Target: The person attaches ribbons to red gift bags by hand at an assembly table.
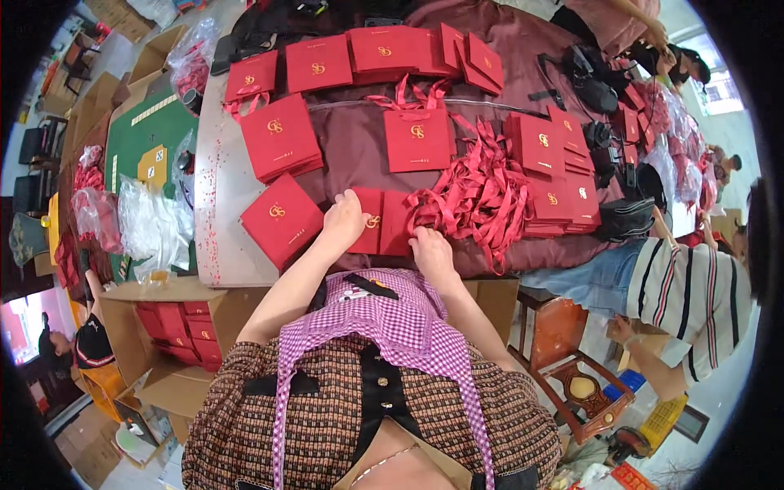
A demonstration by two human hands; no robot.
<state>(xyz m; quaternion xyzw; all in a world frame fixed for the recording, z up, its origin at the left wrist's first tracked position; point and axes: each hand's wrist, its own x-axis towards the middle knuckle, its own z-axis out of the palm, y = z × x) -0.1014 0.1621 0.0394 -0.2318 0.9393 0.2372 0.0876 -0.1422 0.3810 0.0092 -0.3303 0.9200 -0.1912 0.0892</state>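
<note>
On the table right in front of me lies a flat red paper bag (394, 222) with a gold emblem and a fold line down its middle. My left hand (347, 220) grips it by the left edge, fingers closed. At its lower right edge, my right hand (431, 249) is closed with bent fingers, beside a heap of red ribbons (486, 196); the fingertips are partly hidden. Left of my left hand sits a stack of red bags (282, 219), with another stack (280, 139) behind it. Farther back, a red bag with ribbon handles (417, 145) lies flat.
More red bags line the back (318, 64), and stacks (549, 175) stand right of the ribbons. A black pouch (629, 219) lies at the table's right side. An open cardboard box (175, 327) of red bags stands lower left. A person in a striped shirt (686, 302) is at right.
</note>
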